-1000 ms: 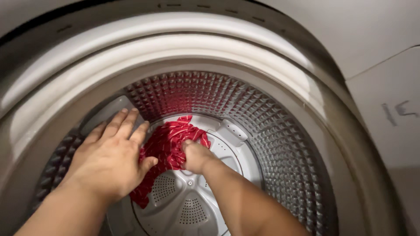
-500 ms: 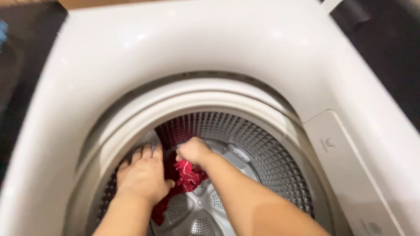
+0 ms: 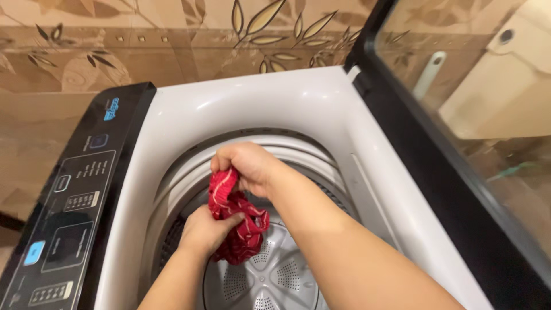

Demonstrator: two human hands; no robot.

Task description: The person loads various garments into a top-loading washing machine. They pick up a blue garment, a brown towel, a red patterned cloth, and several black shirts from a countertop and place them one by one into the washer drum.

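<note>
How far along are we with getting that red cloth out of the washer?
Done: the red striped cloth is off the drum floor, which shows bare. In hand: the right hand grips its top at rim height, while the left hand holds its lower folds. Left: it hangs inside the tub opening, not yet past the white rim.

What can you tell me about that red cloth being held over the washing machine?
The red fabric garment with thin pale stripes looks soft and crumpled, bunched into a hanging clump. The right hand pinches its top edge; the left hand grips it lower down. It hangs above the grey perforated drum floor, apparently clear of it.
</note>
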